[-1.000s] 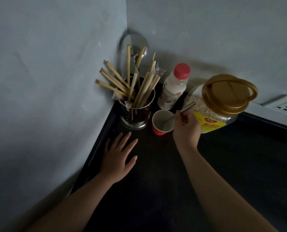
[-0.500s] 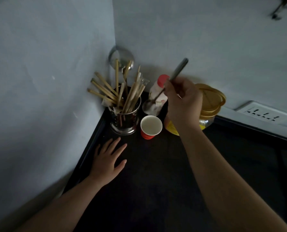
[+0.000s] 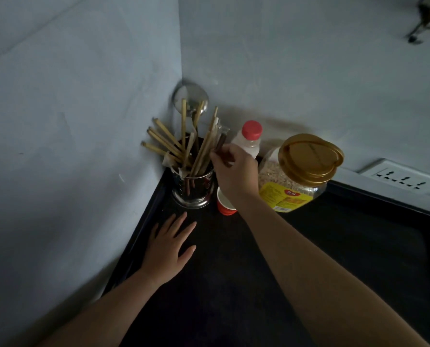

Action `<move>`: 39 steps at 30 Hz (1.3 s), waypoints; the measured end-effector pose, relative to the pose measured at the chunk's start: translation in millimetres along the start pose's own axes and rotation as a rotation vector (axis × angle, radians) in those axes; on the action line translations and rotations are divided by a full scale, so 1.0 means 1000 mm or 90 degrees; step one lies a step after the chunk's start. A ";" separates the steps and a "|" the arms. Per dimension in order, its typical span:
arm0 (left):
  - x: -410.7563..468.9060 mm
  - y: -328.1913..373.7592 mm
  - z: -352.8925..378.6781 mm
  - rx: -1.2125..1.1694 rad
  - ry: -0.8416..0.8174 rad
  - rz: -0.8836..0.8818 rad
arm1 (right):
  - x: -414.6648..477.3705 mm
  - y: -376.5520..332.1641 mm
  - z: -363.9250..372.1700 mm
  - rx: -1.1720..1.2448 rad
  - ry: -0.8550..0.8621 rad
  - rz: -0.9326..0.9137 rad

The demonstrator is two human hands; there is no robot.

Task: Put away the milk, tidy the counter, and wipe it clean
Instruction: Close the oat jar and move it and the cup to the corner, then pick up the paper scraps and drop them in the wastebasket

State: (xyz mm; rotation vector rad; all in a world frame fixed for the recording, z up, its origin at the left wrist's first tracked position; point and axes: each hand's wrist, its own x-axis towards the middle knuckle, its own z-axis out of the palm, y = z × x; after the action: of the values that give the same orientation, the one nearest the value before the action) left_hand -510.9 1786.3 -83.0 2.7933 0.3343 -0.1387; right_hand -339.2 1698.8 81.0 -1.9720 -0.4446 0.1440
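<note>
A white milk bottle (image 3: 247, 142) with a red cap stands at the back of the dark counter (image 3: 234, 284), near the corner. My right hand (image 3: 235, 171) pinches a metal spoon (image 3: 220, 144) by its handle at the rim of the steel utensil holder (image 3: 193, 189); the spoon's bowl is hidden among the chopsticks. A red paper cup (image 3: 225, 206) stands right below that hand, partly covered by my wrist. Flat on the counter in front of the holder lies my left hand (image 3: 170, 245), fingers spread and holding nothing.
A clear jar of oats (image 3: 299, 176) with a gold lid stands right of the bottle. Wooden chopsticks (image 3: 168, 141) fan out of the holder, a ladle (image 3: 190, 98) behind them. Walls close the corner on the left and back. A wall socket (image 3: 404, 177) sits at right.
My right hand lifted the spoon out of the red cup, swung it up and left, and now holds it at the utensil holder. My left hand stayed flat on the counter.
</note>
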 end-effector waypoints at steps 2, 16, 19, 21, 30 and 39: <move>0.000 0.000 0.000 -0.002 -0.004 -0.005 | -0.001 0.003 0.001 -0.012 -0.005 -0.007; 0.004 0.002 -0.015 -0.010 -0.078 -0.004 | -0.024 0.001 -0.021 -0.140 -0.058 0.010; 0.005 0.007 -0.023 -0.030 -0.073 -0.012 | -0.055 0.000 -0.043 -0.197 -0.087 0.082; 0.004 0.018 -0.029 -0.041 -0.048 -0.007 | -0.084 0.001 -0.061 -0.208 -0.106 0.133; -0.063 0.123 -0.069 -0.139 -0.055 0.151 | -0.251 0.027 -0.152 -0.165 0.012 0.296; -0.208 0.255 -0.041 -0.360 -0.216 0.220 | -0.479 0.063 -0.219 -0.069 0.206 0.382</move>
State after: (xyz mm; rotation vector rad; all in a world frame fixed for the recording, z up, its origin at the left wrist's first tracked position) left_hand -647.1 1520.3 61.0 2.1735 -0.1729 -0.3659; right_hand -701.3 1311.4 73.0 -2.1341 0.3642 0.1759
